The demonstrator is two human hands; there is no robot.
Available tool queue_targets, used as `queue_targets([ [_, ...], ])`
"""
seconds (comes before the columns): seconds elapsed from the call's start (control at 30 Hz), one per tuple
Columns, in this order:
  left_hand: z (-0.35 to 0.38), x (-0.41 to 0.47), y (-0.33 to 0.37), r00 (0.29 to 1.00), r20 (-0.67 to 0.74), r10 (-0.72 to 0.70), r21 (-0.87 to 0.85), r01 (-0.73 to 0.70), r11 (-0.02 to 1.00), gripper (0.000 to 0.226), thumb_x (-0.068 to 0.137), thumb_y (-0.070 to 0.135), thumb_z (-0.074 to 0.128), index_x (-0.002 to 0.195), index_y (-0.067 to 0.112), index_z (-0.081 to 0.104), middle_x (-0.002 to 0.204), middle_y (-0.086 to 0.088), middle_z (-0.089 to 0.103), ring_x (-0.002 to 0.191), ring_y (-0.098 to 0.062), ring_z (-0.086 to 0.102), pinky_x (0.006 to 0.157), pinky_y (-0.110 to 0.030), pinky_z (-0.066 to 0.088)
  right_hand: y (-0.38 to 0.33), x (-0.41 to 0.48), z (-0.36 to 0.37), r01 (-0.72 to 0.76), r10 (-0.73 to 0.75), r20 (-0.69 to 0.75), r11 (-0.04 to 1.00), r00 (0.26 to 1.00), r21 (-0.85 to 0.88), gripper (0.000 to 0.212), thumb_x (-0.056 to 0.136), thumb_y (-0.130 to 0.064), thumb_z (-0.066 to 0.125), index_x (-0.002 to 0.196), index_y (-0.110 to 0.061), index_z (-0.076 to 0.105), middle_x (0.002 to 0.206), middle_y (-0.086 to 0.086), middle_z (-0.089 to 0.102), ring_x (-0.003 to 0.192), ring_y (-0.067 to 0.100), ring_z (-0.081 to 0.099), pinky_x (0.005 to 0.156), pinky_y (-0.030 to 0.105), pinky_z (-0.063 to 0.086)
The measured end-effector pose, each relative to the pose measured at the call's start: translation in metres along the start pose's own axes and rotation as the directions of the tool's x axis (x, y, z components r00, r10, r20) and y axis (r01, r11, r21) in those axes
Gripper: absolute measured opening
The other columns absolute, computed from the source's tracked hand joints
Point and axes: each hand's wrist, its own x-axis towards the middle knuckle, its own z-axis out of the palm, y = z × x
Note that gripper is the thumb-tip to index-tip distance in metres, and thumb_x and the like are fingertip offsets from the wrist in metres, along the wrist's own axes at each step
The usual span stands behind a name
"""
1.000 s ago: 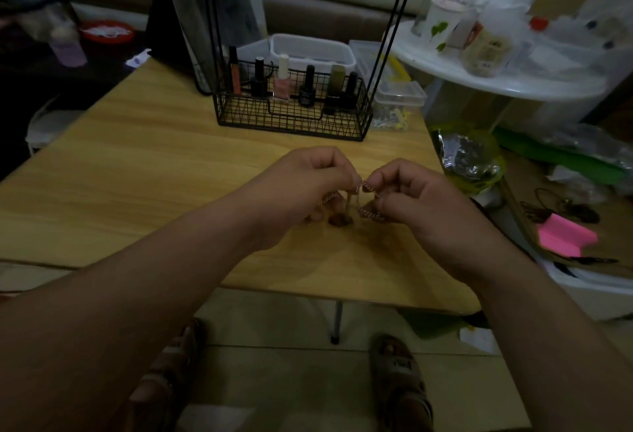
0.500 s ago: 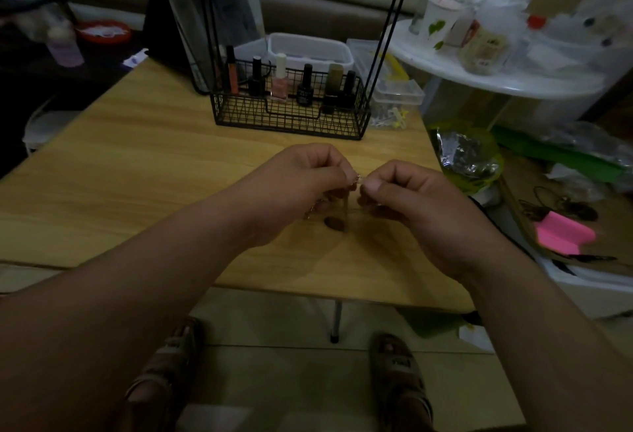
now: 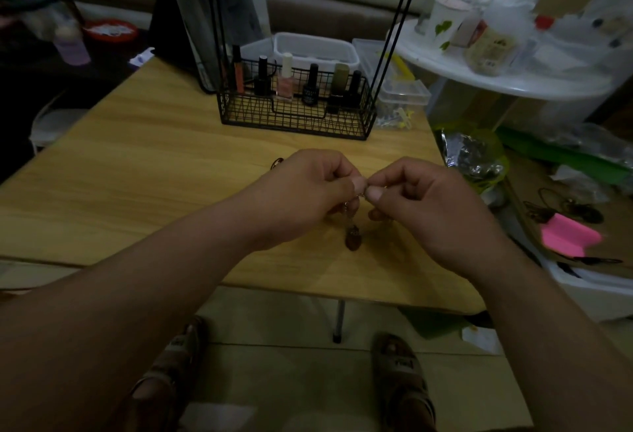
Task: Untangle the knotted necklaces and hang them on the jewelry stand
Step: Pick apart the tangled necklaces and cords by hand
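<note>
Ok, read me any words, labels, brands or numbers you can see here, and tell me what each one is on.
None of the text here can be read.
Black nail polish bottle with a pale label: print too small to read.
Jar on the white shelf: dark print on its label, blurred.
Sandal strap: light marks, blurred.

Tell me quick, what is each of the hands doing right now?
Left hand: fingers curled, pinching the necklace chain.
Right hand: fingers curled, pinching the same chain beside it.
</note>
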Motion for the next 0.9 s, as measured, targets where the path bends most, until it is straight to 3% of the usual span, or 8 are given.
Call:
queue_targets([
  [0.17, 0.002, -0.001, 0.000, 1.000, -0.006, -0.002, 0.028, 0.002, 1.000, 0.015, 0.105, 0.026, 0.060, 0.096, 0.021, 0.070, 0.080, 0.002, 0.073, 0.079, -0.020, 0.062, 0.088, -0.060, 0.054, 0.001, -0.001, 0.002, 0.064, -0.066, -0.008, 0.986, 0.998, -0.153, 0.004, 0.095, -0.024, 0.071, 0.091, -0.024, 0.071, 0.077, -0.007, 0.074, 0.073, 0.007, 0.070, 0.063, 0.019, 0.052],
  [0.3, 0.001, -0.001, 0.002, 0.999, -0.012, 0.034, -0.049, -0.035, 0.998, 0.006, 0.106, 0.020, 0.056, 0.106, 0.019, 0.062, 0.086, -0.001, 0.071, 0.081, -0.019, 0.069, 0.093, -0.056, 0.056, 0.002, 0.002, 0.000, 0.018, -0.017, -0.012, 0.996, 1.000, 0.089, 0.007, 0.099, -0.018, 0.066, 0.093, -0.016, 0.069, 0.074, 0.005, 0.074, 0.076, 0.022, 0.073, 0.071, 0.026, 0.056],
  [0.37, 0.001, -0.002, 0.004, 0.999, -0.004, 0.032, -0.115, -0.033, 0.993, 0.009, 0.106, 0.013, 0.053, 0.110, 0.020, 0.057, 0.089, -0.004, 0.068, 0.072, -0.019, 0.066, 0.084, -0.050, 0.056, 0.003, 0.003, 0.000, 0.000, 0.006, -0.031, 0.979, 0.999, 0.203, 0.009, 0.100, -0.016, 0.063, 0.093, -0.012, 0.068, 0.070, 0.007, 0.071, 0.074, 0.027, 0.072, 0.073, 0.035, 0.058],
  [0.5, 0.005, -0.006, 0.009, 0.998, 0.021, 0.052, -0.139, -0.048, 0.989, 0.008, 0.101, 0.011, 0.058, 0.106, 0.017, 0.055, 0.091, -0.002, 0.065, 0.070, -0.014, 0.055, 0.069, -0.036, 0.051, 0.005, 0.005, 0.001, -0.031, 0.052, -0.059, 0.949, 0.997, 0.314, 0.013, 0.099, -0.013, 0.060, 0.088, -0.013, 0.067, 0.063, 0.004, 0.061, 0.065, 0.024, 0.066, 0.066, 0.031, 0.053],
  [0.57, 0.009, -0.007, 0.009, 0.996, 0.014, 0.084, -0.114, -0.082, 0.990, 0.006, 0.101, 0.018, 0.063, 0.101, 0.015, 0.058, 0.088, 0.004, 0.061, 0.071, -0.010, 0.054, 0.063, -0.030, 0.055, 0.005, 0.006, 0.001, -0.031, 0.057, -0.063, 0.939, 0.996, 0.343, 0.013, 0.097, -0.016, 0.063, 0.085, -0.015, 0.067, 0.062, 0.004, 0.059, 0.064, 0.024, 0.064, 0.068, 0.036, 0.052],
  [0.7, 0.010, -0.005, 0.004, 0.994, -0.027, 0.105, -0.022, -0.105, 0.994, 0.014, 0.098, 0.037, 0.069, 0.093, 0.024, 0.066, 0.080, 0.020, 0.064, 0.079, -0.008, 0.061, 0.076, -0.050, 0.062, 0.006, 0.007, 0.003, -0.023, 0.042, -0.047, 0.932, 0.998, 0.362, 0.009, 0.093, -0.018, 0.064, 0.086, -0.014, 0.070, 0.070, 0.009, 0.063, 0.065, 0.023, 0.063, 0.071, 0.040, 0.052],
  [0.8, 0.010, -0.003, 0.002, 0.994, -0.048, 0.102, -0.002, -0.102, 0.995, 0.012, 0.098, 0.038, 0.068, 0.090, 0.030, 0.069, 0.080, 0.020, 0.065, 0.080, -0.005, 0.060, 0.083, -0.049, 0.059, 0.006, 0.007, 0.003, -0.025, 0.049, -0.056, 0.929, 0.997, 0.370, 0.014, 0.098, -0.012, 0.062, 0.086, -0.012, 0.069, 0.066, 0.007, 0.061, 0.066, 0.023, 0.063, 0.072, 0.038, 0.052],
  [0.9, 0.009, -0.001, 0.001, 0.993, -0.045, 0.108, -0.040, -0.110, 0.993, 0.010, 0.099, 0.031, 0.068, 0.090, 0.027, 0.070, 0.079, 0.017, 0.064, 0.081, -0.008, 0.059, 0.079, -0.048, 0.057, 0.006, 0.007, 0.002, -0.036, 0.059, -0.047, 0.923, 0.997, 0.384, 0.014, 0.098, -0.013, 0.062, 0.085, -0.013, 0.069, 0.065, 0.005, 0.061, 0.067, 0.023, 0.065, 0.072, 0.035, 0.052],
])
